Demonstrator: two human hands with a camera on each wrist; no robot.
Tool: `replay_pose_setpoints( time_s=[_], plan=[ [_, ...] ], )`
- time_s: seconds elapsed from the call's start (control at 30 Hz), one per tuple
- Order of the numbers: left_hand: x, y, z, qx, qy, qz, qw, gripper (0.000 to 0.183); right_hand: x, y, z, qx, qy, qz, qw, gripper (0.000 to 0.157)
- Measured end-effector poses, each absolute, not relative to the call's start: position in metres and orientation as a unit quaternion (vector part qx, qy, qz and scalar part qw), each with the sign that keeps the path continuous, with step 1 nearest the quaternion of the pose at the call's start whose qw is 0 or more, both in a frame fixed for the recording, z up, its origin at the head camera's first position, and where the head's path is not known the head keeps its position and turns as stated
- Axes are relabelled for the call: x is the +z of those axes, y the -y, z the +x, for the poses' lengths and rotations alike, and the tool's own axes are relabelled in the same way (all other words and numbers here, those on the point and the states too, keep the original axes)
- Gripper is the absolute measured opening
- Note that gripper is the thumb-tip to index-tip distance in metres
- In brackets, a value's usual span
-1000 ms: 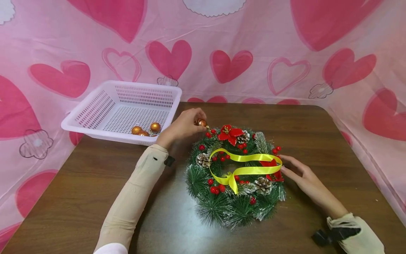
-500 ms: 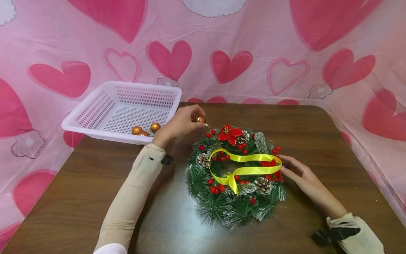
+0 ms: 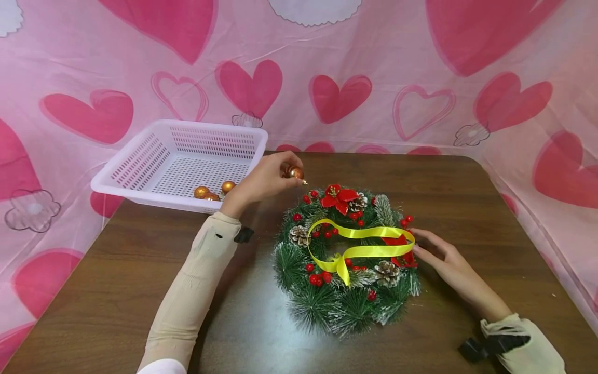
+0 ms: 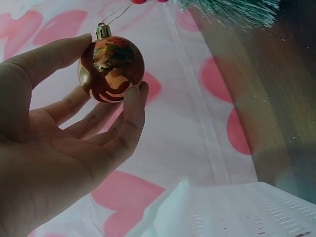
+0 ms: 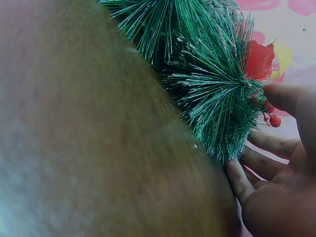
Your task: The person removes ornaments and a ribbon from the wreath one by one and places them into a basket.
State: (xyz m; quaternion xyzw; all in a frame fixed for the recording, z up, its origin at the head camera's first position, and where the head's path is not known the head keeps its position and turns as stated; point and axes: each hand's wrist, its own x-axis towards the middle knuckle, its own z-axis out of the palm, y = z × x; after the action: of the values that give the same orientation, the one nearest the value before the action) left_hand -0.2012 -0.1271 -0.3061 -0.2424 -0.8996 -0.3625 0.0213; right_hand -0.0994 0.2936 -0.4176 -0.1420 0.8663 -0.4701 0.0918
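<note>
Between thumb and fingertips, my left hand (image 3: 263,181) holds a shiny copper-coloured Christmas bauble (image 4: 112,71) by its ball. Its gold cap (image 4: 103,31) and thin hanging loop point toward the wreath, and the bauble is apart from the wreath's upper left edge. The green wreath (image 3: 313,304) lies flat on the table, dressed with red flowers, berries and pine cones. A loop of yellow ribbon (image 3: 374,251) lies across it. At the wreath's right side, my right hand (image 3: 450,267) grips the rim, thumb by a red flower (image 5: 259,60) and fingers against the outer edge.
A white perforated basket (image 3: 140,193) stands at the back left, with several golden baubles (image 3: 228,187) in its near right corner. The brown wooden table (image 3: 243,322) ends at a pink heart-print cloth (image 3: 289,57) behind and at the sides.
My left hand has drawn slightly up and to the left with the bauble, whose cap has moved a little away from the wreath. The right hand and wreath have stayed still.
</note>
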Motion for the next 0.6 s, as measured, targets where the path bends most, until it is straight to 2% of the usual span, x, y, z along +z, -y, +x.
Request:
replay_pose_setpoints(
  time_s=[0.6],
  plan=[
    [-0.295,0.133,-0.196,-0.348,0.899,-0.262,0.034,0.029,-0.418,-0.293,-0.099,-0.469,-0.868,-0.139,0.091,0.047]
  ],
)
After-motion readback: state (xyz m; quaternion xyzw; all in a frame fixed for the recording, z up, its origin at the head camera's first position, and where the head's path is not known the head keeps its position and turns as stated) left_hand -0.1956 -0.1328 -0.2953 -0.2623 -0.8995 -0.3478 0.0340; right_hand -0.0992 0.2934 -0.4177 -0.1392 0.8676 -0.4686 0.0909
